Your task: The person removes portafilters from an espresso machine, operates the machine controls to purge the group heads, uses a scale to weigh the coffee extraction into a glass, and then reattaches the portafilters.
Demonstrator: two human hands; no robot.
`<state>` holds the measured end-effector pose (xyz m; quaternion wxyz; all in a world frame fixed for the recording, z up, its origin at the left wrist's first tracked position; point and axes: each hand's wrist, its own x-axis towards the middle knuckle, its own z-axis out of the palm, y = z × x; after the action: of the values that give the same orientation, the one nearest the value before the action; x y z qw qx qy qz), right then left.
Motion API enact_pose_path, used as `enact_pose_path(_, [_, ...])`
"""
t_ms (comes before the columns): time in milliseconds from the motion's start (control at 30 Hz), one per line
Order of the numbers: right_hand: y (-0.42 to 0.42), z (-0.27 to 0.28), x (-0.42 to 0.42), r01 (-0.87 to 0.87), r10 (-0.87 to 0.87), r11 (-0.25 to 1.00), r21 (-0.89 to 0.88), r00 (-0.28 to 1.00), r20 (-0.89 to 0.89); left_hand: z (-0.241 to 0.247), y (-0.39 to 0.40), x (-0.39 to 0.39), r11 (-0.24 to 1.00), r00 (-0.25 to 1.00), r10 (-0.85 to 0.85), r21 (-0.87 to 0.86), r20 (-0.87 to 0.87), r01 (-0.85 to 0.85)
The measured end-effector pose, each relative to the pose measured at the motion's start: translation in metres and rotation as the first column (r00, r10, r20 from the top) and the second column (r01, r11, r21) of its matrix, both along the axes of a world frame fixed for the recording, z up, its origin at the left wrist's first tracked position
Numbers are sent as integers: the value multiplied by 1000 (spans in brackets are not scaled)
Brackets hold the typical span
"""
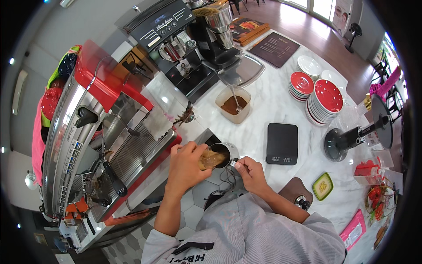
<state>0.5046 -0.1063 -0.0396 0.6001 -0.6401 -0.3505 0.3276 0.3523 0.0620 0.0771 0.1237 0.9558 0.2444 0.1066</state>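
My left hand [189,166] grips a small clear glass [207,159] with brown, frothy-looking liquid. The glass lies tipped sideways, its mouth at the opening of a stainless steel milk pitcher [233,150]. By its handle, my right hand [252,174] holds the pitcher, which is tilted toward the glass. Both vessels are in front of my body, near the counter's edge. To the right of the pitcher, a black digital scale [282,142] with a lit display rests on the marble counter [254,138]. How much liquid is inside the pitcher is hidden.
A red and chrome espresso machine [108,138] stands left. A plastic tub [233,104] with brown powder and a spoon sits ahead, below a coffee grinder [214,39]. Stacked saucers [324,102], a black stand [336,145], a tamper [301,202] and a green-rimmed dish [323,186] are right.
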Motion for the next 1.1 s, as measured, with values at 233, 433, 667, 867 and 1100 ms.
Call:
enact_pose_path(233, [3,0,1,-10,15,999,42,993,-120,13,0,20,986,989,-114,108,-98,124])
enact_pose_path(433, [8,-5,4,-32,42,997,71,989,-142,14,3,24,973,983,-152,161,-104,167])
enact_pose_path(667, [7,-8,6,-39,67,992,119,969,-239,15,13,7,995,998,-42,-87,56,47])
enact_pose_path(867, [5,7,11,-57,80,995,86,951,-298,-11,18,-14,901,956,164,-431,245,-44])
enact_pose_path(1100, [12,2,23,10,17,996,89,955,-297,-47,23,-29,762,490,612,-627,620,-159])
